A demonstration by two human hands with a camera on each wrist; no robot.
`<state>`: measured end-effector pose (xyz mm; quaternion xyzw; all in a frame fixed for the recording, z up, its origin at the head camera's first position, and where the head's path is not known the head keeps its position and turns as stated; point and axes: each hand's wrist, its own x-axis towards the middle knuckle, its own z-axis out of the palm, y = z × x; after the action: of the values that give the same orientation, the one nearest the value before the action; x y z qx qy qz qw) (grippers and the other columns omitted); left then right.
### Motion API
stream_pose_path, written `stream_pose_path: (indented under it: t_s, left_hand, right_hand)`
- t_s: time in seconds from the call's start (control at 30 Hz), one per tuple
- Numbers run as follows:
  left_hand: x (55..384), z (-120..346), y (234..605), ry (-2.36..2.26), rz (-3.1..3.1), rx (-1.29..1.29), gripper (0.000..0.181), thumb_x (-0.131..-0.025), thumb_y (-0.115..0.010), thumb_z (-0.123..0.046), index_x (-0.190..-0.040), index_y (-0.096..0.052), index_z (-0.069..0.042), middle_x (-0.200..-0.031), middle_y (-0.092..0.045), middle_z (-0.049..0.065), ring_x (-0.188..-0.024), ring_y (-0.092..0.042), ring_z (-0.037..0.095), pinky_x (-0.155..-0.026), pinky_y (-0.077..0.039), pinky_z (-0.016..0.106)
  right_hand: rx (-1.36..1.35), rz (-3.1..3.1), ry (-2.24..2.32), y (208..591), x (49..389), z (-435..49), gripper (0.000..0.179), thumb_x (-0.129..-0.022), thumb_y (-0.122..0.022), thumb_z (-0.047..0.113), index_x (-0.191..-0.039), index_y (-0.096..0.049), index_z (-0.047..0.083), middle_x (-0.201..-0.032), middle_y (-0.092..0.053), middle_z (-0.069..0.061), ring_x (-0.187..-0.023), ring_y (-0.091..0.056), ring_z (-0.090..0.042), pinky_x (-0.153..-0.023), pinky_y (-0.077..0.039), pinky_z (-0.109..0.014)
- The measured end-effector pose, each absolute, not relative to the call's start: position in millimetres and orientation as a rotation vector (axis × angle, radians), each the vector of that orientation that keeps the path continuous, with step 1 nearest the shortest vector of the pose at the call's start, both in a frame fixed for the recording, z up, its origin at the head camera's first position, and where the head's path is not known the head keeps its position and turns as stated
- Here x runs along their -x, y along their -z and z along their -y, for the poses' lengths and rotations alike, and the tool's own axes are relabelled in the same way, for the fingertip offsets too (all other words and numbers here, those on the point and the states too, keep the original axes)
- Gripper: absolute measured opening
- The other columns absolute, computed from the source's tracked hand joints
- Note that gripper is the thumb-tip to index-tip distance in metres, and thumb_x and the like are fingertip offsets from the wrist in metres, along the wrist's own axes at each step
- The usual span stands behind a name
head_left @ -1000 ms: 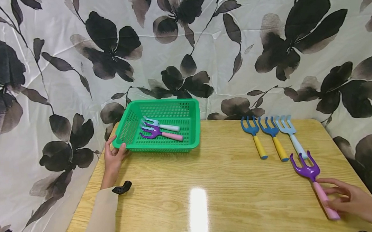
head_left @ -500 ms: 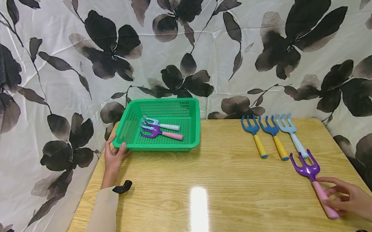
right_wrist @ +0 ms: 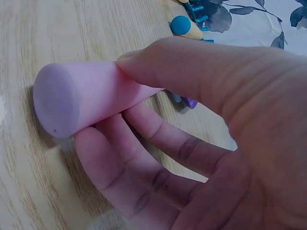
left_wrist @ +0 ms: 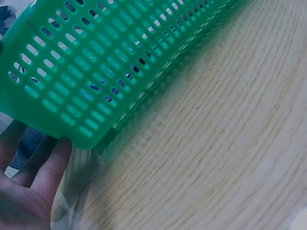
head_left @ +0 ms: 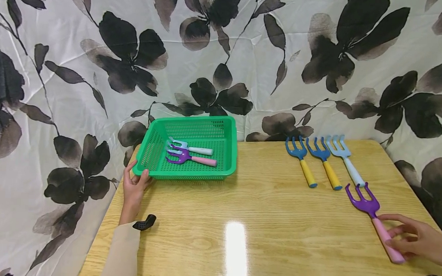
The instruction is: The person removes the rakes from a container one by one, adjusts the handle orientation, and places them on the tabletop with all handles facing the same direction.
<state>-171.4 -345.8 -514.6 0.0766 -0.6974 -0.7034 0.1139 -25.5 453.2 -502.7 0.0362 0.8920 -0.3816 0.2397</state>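
My left hand point(head_left: 134, 187) grips the front left corner of the green basket point(head_left: 189, 177), thumb on the front wall and fingers on the left side. Two small garden forks lie in the basket, one purple with a pink handle point(head_left: 204, 160), the other pale blue point(head_left: 201, 151). At the right, my right hand point(head_left: 418, 239) pinches the pink handle point(right_wrist: 98, 91) of another purple hand fork point(head_left: 366, 204) between thumb and fingers. Its tines point away from me, close to the handle end of a pale blue fork point(head_left: 353, 171).
Two blue forks with yellow handles, a left one point(head_left: 308, 173) and a right one point(head_left: 332, 175), lie beside the pale blue one near the back edge. A wooden table point(head_left: 187, 235) carries everything. Behind it hangs a floral cloth point(head_left: 268, 70).
The purple fork in my right hand has shifted slightly toward me, its tines lower beside the pale blue handle. My left hand stays on the basket.
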Motion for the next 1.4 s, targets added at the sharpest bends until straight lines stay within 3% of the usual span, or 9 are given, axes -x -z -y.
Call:
stream_pose_path:
  t_s: [0.1, 0.23, 0.37, 0.47, 0.6, 0.83, 1.0, 1.13, 1.4]
  left_hand:
    - [171.1, 346.6, 514.4, 2.057, 2.054, -0.220, 0.064, -0.102, -0.067, -0.028, -0.157, -0.033, -0.029, -0.135, -0.056, 0.020, -0.114, -0.066, 0.014, -0.106, -0.049, 0.050]
    - [170.6, 347.4, 513.9, 2.058, 2.058, -0.218, 0.064, -0.102, -0.066, -0.029, -0.157, -0.032, -0.029, -0.139, -0.054, 0.024, -0.114, -0.065, 0.014, -0.107, -0.048, 0.050]
    - [170.2, 347.4, 513.7, 2.065, 2.049, -0.223, 0.066, -0.102, -0.066, -0.027, -0.158, -0.032, -0.026, -0.139, -0.054, 0.026, -0.113, -0.066, 0.013, -0.107, -0.048, 0.049]
    - [170.3, 347.3, 514.6, 2.073, 2.040, -0.214, 0.068, -0.103, -0.065, -0.025, -0.160, -0.029, -0.021, -0.141, -0.052, 0.027, -0.116, -0.064, 0.013, -0.108, -0.046, 0.050]
    - [170.0, 347.4, 517.0, 2.084, 2.033, -0.206, 0.069, -0.103, -0.065, -0.025, -0.160, -0.028, -0.021, -0.147, -0.049, 0.025, -0.123, -0.061, 0.017, -0.109, -0.045, 0.049]
    - [169.2, 346.4, 521.3, 2.094, 2.022, -0.201, 0.067, -0.103, -0.066, -0.025, -0.159, -0.030, -0.024, -0.149, -0.048, 0.026, -0.132, -0.056, 0.028, -0.106, -0.048, 0.043]
    - [169.2, 345.0, 521.1, 2.096, 2.021, -0.189, 0.070, -0.102, -0.067, -0.026, -0.160, -0.028, -0.020, -0.148, -0.048, 0.027, -0.128, -0.059, 0.023, -0.106, -0.049, 0.044]
    - [169.6, 344.6, 520.2, 2.093, 2.024, -0.182, 0.072, -0.102, -0.066, -0.026, -0.161, -0.025, -0.016, -0.149, -0.048, 0.026, -0.130, -0.058, 0.027, -0.107, -0.047, 0.048]
    - [171.9, 345.7, 518.6, 2.108, 2.007, -0.167, 0.072, -0.102, -0.066, -0.026, -0.160, -0.026, -0.017, -0.149, -0.048, 0.025, -0.129, -0.058, 0.026, -0.108, -0.043, 0.054]
  right_hand:
    - [-0.072, -2.459, 1.008, 502.2, 27.0, -452.8, 0.071, -0.092, -0.080, 0.028, -0.146, -0.043, -0.002, -0.106, -0.067, -0.010, -0.084, -0.060, -0.008, -0.064, -0.053, -0.029]
    - [-0.063, -2.463, 0.985, 501.3, 29.4, -452.7, 0.070, -0.093, -0.079, 0.028, -0.146, -0.044, -0.002, -0.106, -0.067, -0.009, -0.084, -0.060, -0.006, -0.065, -0.052, -0.029]
    - [-0.045, -2.347, 1.075, 494.6, 36.2, -456.0, 0.054, -0.096, -0.076, 0.024, -0.144, -0.052, 0.020, -0.106, -0.064, -0.010, -0.082, -0.063, -0.014, -0.063, -0.059, -0.033]
    - [-0.034, -2.284, 1.083, 480.8, 48.6, -456.7, 0.055, -0.099, -0.072, 0.023, -0.147, -0.047, 0.020, -0.110, -0.062, -0.014, -0.085, -0.066, -0.022, -0.065, -0.062, -0.039]
    - [0.018, -2.386, 0.992, 456.2, 70.3, -450.8, 0.068, -0.099, -0.072, 0.023, -0.152, -0.034, 0.001, -0.116, -0.060, -0.024, -0.089, -0.068, -0.029, -0.064, -0.061, -0.039]
    - [0.279, -2.648, 0.852, 418.9, 110.5, -426.3, 0.072, -0.094, -0.078, 0.017, -0.147, -0.035, -0.006, -0.125, -0.055, -0.039, -0.089, -0.071, -0.035, -0.063, -0.062, -0.041]
    - [0.442, -2.796, 0.780, 392.0, 138.7, -402.8, 0.068, -0.090, -0.082, 0.015, -0.144, -0.045, -0.002, -0.125, -0.060, -0.031, -0.093, -0.069, -0.040, -0.064, -0.062, -0.037]
    - [0.506, -2.802, 0.785, 370.2, 157.7, -381.1, 0.067, -0.092, -0.081, 0.017, -0.147, -0.046, 0.004, -0.127, -0.061, -0.029, -0.099, -0.069, -0.043, -0.065, -0.062, -0.036]
    - [0.682, -2.780, 0.800, 343.2, 195.0, -338.1, 0.066, -0.093, -0.080, 0.016, -0.149, -0.047, 0.010, -0.128, -0.064, -0.026, -0.096, -0.073, -0.034, -0.070, -0.063, -0.042]
